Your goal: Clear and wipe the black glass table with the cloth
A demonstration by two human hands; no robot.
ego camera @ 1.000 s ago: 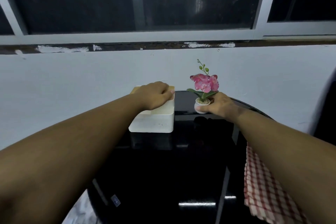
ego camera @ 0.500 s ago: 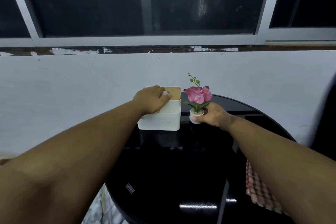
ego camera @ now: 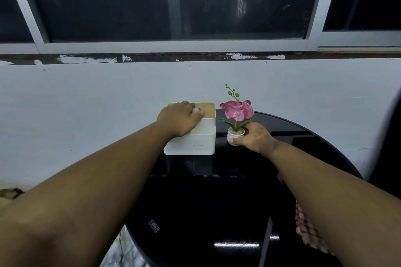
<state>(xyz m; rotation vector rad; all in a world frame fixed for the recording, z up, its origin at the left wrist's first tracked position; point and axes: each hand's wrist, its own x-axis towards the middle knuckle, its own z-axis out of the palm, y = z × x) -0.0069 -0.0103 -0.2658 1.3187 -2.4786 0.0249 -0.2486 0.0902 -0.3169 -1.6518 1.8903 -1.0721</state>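
Note:
A round black glass table stands against the white wall. At its far edge sits a white box with a wooden lid; my left hand lies on top of it, fingers curled over the lid. Just right of the box stands a small white pot with pink flowers. My right hand grips the pot from the right side. A red and white checked cloth hangs at the table's right edge, partly hidden by my right forearm.
The white wall runs close behind the table, with a dark window above it. A small label sticks to the glass near the front left. A dark shape stands at the far right.
The view has shifted, so the table and its objects sit lower and more central. Both hands have stayed on the box and the flower pot.

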